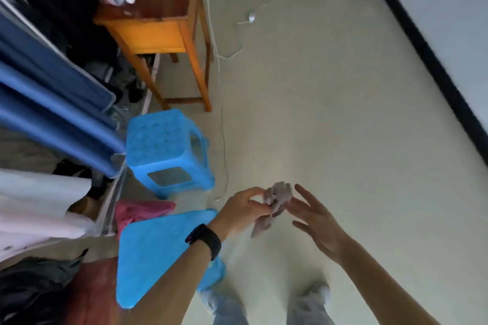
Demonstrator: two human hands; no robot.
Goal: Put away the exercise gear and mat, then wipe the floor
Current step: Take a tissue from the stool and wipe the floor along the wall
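Home room; hanging clothes [52, 92]; wooden table [158, 21]; plastic stool [163, 145]

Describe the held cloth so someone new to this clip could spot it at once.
Find the pale floor, then the blue stool standing at its left edge. Below and right of it, the left hand pinches a small crumpled grey cloth; the open right hand beside it holds nothing.

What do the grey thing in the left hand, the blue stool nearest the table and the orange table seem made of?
Grey cloth: probably soft fabric; it crumples and hangs limp from the left hand. Blue stool: likely moulded plastic; uniform bright colour, patterned top. Table: wood, glossy varnish; reflective top.
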